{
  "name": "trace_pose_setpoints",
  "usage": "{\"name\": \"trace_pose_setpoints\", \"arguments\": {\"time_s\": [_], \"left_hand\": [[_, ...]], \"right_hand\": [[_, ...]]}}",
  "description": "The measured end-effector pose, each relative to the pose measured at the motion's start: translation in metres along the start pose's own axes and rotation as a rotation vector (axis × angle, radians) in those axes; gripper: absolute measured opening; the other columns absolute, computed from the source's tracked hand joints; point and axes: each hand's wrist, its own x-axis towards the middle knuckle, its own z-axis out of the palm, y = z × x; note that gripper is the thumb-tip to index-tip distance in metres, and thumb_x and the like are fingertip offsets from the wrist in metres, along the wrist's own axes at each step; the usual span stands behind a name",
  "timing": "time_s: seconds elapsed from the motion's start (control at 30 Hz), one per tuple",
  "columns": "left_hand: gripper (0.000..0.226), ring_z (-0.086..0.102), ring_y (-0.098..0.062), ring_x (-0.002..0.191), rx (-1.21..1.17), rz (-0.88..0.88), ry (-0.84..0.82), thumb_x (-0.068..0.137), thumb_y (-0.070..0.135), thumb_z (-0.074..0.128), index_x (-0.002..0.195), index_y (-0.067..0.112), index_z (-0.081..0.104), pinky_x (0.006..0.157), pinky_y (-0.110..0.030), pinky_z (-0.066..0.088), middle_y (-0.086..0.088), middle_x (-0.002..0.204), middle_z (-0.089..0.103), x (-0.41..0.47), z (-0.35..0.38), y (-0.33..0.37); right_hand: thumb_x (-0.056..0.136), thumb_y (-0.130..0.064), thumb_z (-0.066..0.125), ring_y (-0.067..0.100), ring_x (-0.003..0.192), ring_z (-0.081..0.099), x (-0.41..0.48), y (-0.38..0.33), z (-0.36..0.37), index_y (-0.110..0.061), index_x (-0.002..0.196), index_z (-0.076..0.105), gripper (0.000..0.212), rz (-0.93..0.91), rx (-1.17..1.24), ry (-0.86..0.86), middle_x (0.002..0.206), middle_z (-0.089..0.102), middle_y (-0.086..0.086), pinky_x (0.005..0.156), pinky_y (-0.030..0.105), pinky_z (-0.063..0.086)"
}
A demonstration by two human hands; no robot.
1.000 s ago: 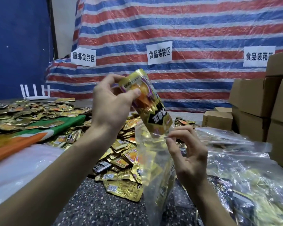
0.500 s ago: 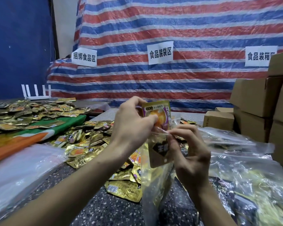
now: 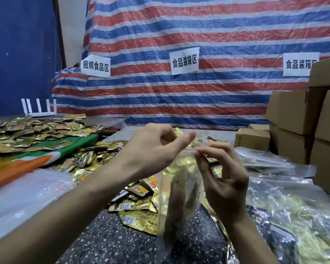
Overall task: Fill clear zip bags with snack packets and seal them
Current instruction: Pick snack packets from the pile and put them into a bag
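Observation:
A clear zip bag hangs upright over the speckled table, with gold snack packets showing through its wall. My right hand pinches the bag's top edge between thumb and forefinger on the right side. On the left of the mouth, my left hand has its fingers curled and its thumb tip against the bag's rim. A sliver of gold packet shows behind those fingers. Loose gold snack packets lie heaped on the table just left of the bag.
More packets cover a green and orange cloth at the far left. Clear plastic sheets lie near left. Filled clear bags are piled at right. Cardboard boxes stack at the far right, and a white router stands behind.
My left hand has come down from above the bag, and the gold packet it held has gone into the bag. That hand is now at the bag's mouth. The right hand kept its pinch.

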Motion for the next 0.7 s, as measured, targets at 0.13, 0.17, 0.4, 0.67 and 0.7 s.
{"name": "trace_pose_setpoints", "arguments": {"time_s": [0.13,0.17,0.4,0.67,0.7], "left_hand": [[0.026,0.058,0.008,0.074,0.062,0.111,-0.205,0.080,0.055,0.065,0.076,0.029,0.071,0.063,-0.010,0.040,0.019,0.075,0.064,-0.008,-0.018,0.000],[0.021,0.058,0.007,0.079,0.062,0.120,-0.221,0.082,0.048,0.068,0.082,0.027,0.073,0.070,-0.015,0.044,0.019,0.081,0.065,-0.008,-0.020,-0.002],[0.020,0.050,0.010,0.115,-0.033,0.196,-0.220,0.075,0.054,0.063,0.072,0.034,0.067,0.092,-0.016,0.047,0.036,0.126,0.046,-0.009,-0.029,-0.017],[0.023,0.056,0.008,0.106,-0.023,0.140,-0.420,0.068,0.057,0.070,0.073,0.034,0.071,0.082,-0.023,0.055,0.036,0.121,0.048,0.021,-0.046,-0.033],[0.025,0.056,0.009,0.102,0.011,0.107,-0.427,0.066,0.060,0.069,0.073,0.036,0.072,0.080,-0.025,0.055,0.036,0.116,0.050,0.027,-0.048,-0.034]], "right_hand": [[0.088,-0.011,0.070,0.021,0.082,0.062,0.006,-0.003,-0.009,-0.006,0.097,0.074,0.010,0.007,-0.037,-0.030,0.089,0.064,0.007,0.069,0.031,0.051],[0.088,-0.013,0.071,0.019,0.080,0.062,0.008,-0.004,-0.012,-0.007,0.096,0.074,0.010,-0.008,-0.061,-0.055,0.087,0.064,0.005,0.068,0.030,0.050],[0.082,-0.041,0.062,0.008,0.099,0.056,0.013,-0.015,-0.017,-0.031,0.097,0.067,0.019,0.030,-0.244,-0.210,0.098,0.062,-0.019,0.078,0.050,0.045],[0.072,-0.022,0.068,0.004,0.118,0.048,0.044,-0.005,-0.020,-0.031,0.073,0.061,0.012,0.253,-0.244,-0.560,0.096,0.063,-0.022,0.098,0.043,0.040],[0.074,-0.023,0.069,0.003,0.115,0.050,0.057,-0.003,-0.021,-0.030,0.071,0.060,0.011,0.302,-0.234,-0.676,0.096,0.064,-0.019,0.097,0.040,0.041]]}}
